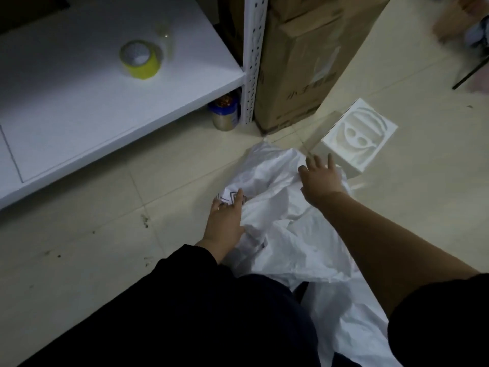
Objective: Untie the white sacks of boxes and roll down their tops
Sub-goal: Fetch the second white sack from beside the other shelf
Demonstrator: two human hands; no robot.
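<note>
Sack: the white sack (285, 234) lay crumpled on the floor tiles (111, 234) between and under both hands, its far end reaching toward the shelf post, its near end running back past the person's knees.
Left hand: the left hand (225, 221) lay on the sack's left edge, thumb and fingers closed over a fold beside a printed patch; it looked like a grip, though the fingertips were buried in plastic.
Right hand: the right hand (321, 178) was stretched over the far right of the sack, fingers spread and straight, holding nothing; whether it touched the plastic could not be told.
Beyond right hand: a white box (354, 144) stood just past the fingertips, outside the sack; a tall brown carton (304, 75) stood further off.
Beyond left hand: a white shelf (79, 102) with a yellow tape roll (141, 59); a jar (225, 115) sat under it.
Step, judged: finding the mouth. Best to keep the left hold as an anchor, sweep the right hand along the far rim, then fold the edge outward evenly from both sides.
Hidden: no knot or tie visible; the sack looked slack and any boxes inside were not discernible. Upper right corner was blurred, the light dim.
</note>
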